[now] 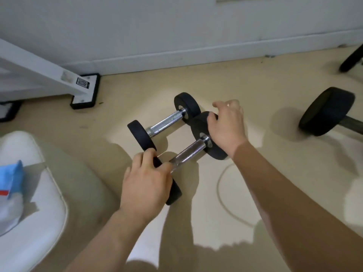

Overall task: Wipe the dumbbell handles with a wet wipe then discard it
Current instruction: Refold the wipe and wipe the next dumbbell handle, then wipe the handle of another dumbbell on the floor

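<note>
Two small dumbbells with black round ends and shiny metal handles lie side by side on the tan floor (265,95). The near dumbbell (188,152) is the one being held. The left hand (146,180) is clamped over its near black end, fingers curled around the rim. The right hand (225,125) rests on top of its far black end, fingers bent over the edge and thumb out to the side. Holding both ends like this probably keeps the round weight from rolling and leaves the metal handle bare in the middle, ready to be wiped.

The far dumbbell (167,120) sits just behind, touching or almost touching the near one, so both handles can be reached from one spot.

No wet wipe is in either hand. A blue and white soft pack (11,191) lies on a white padded seat (45,213) at the left, well apart from the dumbbells; it may hold the wipes, but that cannot be told. A bigger black dumbbell (328,111) lies off to the right. The wiping looks not yet begun.
</note>
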Tool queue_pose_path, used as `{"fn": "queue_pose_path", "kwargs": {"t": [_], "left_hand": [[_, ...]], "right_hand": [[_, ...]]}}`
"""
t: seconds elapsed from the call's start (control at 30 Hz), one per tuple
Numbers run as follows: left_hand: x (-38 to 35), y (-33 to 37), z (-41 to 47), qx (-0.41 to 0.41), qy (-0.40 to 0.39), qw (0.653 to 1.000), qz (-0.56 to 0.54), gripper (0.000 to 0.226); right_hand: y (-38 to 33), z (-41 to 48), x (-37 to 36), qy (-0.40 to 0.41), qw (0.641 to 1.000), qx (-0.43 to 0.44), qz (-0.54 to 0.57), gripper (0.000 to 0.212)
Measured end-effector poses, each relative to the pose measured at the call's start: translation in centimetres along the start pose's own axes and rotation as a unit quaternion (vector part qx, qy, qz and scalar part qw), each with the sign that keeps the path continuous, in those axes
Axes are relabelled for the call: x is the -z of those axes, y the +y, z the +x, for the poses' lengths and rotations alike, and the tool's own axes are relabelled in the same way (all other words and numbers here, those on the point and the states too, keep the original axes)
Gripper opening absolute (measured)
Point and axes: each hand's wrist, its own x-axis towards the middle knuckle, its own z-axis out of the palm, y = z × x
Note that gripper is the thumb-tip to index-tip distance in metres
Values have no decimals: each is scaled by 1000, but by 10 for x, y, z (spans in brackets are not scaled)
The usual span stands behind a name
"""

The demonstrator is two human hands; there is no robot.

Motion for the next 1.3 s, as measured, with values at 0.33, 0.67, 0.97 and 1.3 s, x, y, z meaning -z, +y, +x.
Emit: {"fn": "queue_pose_path", "kwargs": {"t": [0.33, 0.67, 0.97, 1.3], "left_hand": [[79, 66, 93, -8, -317, 939, -133, 35], [104, 175, 120, -70, -385, 751, -531, 34], [121, 224, 108, -54, -440, 654, -613, 29], [87, 339, 10, -151, -433, 712, -531, 52]], "right_hand": [[17, -82, 62, -89, 760, -259, 589, 8], [29, -103, 172, -49, 831, -291, 472, 29], [32, -154, 284, 41, 916, -288, 275, 13], [143, -248, 293, -24, 846, -250, 470, 44]]}}
